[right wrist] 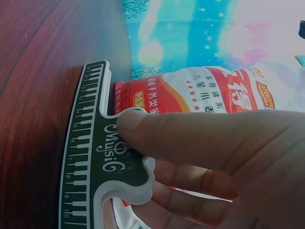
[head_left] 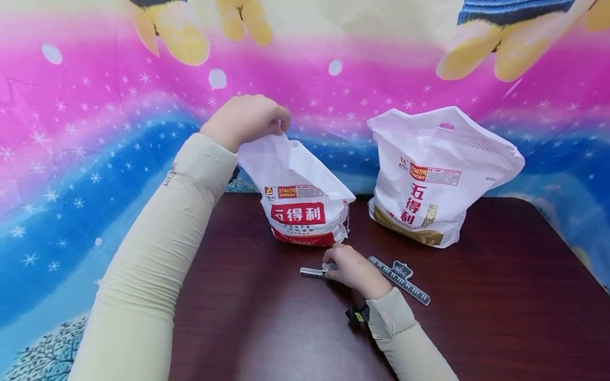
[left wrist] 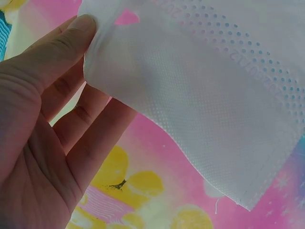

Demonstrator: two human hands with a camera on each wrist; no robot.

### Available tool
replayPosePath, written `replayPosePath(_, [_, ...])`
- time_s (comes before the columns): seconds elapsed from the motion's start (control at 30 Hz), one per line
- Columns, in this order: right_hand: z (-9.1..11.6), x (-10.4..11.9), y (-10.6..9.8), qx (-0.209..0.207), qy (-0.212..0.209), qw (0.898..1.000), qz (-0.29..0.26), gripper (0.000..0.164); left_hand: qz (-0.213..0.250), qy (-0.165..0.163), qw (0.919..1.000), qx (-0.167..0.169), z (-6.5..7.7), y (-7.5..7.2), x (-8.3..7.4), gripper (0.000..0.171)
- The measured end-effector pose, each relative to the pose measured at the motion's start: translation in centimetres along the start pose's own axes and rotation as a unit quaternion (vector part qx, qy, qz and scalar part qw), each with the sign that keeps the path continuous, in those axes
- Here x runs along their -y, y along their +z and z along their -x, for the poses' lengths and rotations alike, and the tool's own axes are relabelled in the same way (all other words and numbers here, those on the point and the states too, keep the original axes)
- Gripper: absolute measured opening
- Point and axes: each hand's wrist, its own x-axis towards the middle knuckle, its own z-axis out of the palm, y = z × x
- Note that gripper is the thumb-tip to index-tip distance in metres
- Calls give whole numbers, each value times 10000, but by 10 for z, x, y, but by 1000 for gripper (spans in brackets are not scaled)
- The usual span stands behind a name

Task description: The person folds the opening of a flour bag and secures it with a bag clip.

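Note:
A white flour bag with a red label stands on the table at centre. My left hand pinches its top edge at the left corner. In the left wrist view, the thumb is in front of the white bag top and the fingers are behind. My right hand pinches a clip just in front of the bag. Up close in the right wrist view, this dark green clip has a piano-key ruler strip and "Music" lettering, its handle between thumb and fingers.
A second white flour bag, with a gold base band, stands to the right. Another piano-key clip lies on the dark wooden table beside my right hand. A patterned cloth hangs behind the table.

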Motion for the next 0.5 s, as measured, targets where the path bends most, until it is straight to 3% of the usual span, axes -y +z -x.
replayPosePath(0.5, [0, 3, -3, 0, -117, 9998, 149, 18, -17, 28, 10000, -38, 0, -1, 0, 19])
